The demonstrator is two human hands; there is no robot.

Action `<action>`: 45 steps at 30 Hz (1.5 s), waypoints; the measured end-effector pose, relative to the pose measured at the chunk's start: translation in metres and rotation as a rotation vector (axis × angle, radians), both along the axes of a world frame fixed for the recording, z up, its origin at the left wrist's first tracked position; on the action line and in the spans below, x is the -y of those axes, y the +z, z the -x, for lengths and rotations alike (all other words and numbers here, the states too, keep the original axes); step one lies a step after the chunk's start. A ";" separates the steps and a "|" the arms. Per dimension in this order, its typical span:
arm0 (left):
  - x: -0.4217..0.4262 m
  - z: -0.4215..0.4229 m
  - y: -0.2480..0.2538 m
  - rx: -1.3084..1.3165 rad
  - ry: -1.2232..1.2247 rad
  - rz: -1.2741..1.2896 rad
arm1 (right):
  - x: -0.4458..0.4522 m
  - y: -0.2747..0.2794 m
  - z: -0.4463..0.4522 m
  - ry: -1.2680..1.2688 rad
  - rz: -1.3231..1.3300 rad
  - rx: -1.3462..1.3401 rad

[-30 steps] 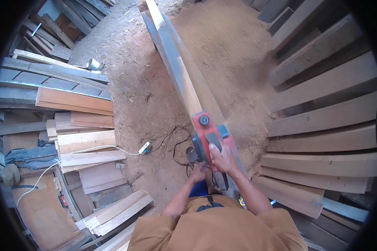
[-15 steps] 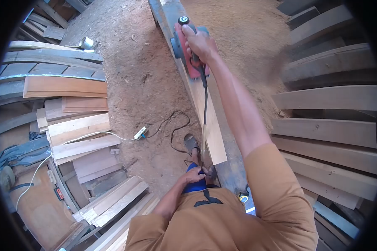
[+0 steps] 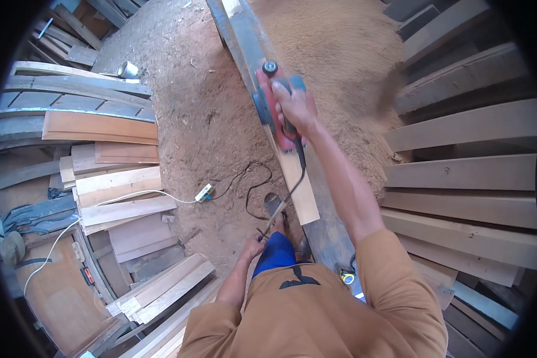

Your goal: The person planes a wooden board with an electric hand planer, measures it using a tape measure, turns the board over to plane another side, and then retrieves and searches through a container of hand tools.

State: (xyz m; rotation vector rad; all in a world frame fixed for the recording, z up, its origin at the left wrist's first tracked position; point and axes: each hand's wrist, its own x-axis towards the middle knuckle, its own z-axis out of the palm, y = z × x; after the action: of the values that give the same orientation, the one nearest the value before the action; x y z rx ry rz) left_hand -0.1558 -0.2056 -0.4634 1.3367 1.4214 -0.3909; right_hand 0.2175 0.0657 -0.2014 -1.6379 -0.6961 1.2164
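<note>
I find the right grip [image 3: 298, 112] closed on the planer [image 3: 270, 106], which has moved back nearer along the board [image 3: 301, 194] on the tabletop [image 3: 333, 235], shortening the exposed stretch behind. Left grip [image 3: 255, 245]: apparently closed on the cord [image 3: 302, 159].

Power planer [image 3: 264, 108]: red body, black round front knob, teal-grey side parts; base down on the board, knob toward the far end, handle in the person's right hand [image 3: 295, 108]. Board [image 3: 301, 194]: pale, narrow wood, lying flat lengthwise on the long surface [image 3: 334, 238], near end bare. Cord [image 3: 302, 160]: dark, slack from the planer's rear, lighter section at the left hand [image 3: 255, 245].
</note>
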 end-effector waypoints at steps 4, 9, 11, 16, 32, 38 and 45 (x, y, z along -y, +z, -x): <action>0.023 0.000 0.028 -0.099 -0.173 0.014 | 0.110 -0.018 0.019 0.052 -0.020 -0.159; 0.057 0.016 0.020 -0.097 -0.126 -0.010 | 0.278 -0.019 0.047 0.099 -0.006 -0.038; 0.066 0.021 0.013 -0.093 -0.050 -0.049 | 0.311 -0.010 0.053 0.081 0.010 -0.060; 0.055 0.018 0.014 -0.010 -0.085 -0.168 | 0.291 -0.026 0.056 0.036 0.030 -0.023; -0.061 -0.046 0.070 0.247 0.384 -0.088 | -0.169 0.010 -0.027 0.034 -0.095 0.192; -0.065 -0.042 0.056 0.243 0.413 -0.183 | -0.184 -0.022 -0.034 0.063 -0.102 0.062; -0.036 -0.020 0.043 0.061 0.133 -0.111 | -0.057 0.006 0.001 0.024 -0.029 0.019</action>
State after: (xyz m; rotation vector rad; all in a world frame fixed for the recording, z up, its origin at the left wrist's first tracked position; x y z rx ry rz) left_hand -0.1361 -0.1699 -0.4200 1.3227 1.4889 -0.1848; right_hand 0.2164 0.1231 -0.1950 -1.6227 -0.7437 1.2037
